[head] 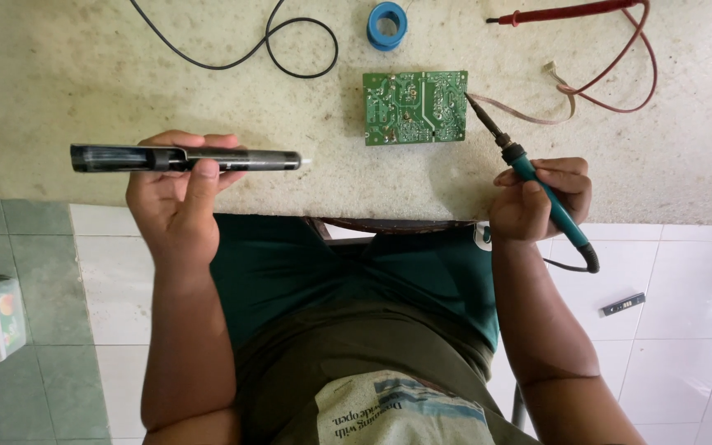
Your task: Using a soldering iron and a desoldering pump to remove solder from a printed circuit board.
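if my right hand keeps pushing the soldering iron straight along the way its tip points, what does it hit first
Probably the green circuit board: the soldering iron in the right hand already has its tip at the board's right edge, though whether it touches is unclear.

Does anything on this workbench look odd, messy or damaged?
Nothing looks damaged or spilled. The green circuit board lies flat, the soldering iron in the right hand meets its right edge, and the left hand holds a black desoldering pump. Only a small dark object lies on the floor.
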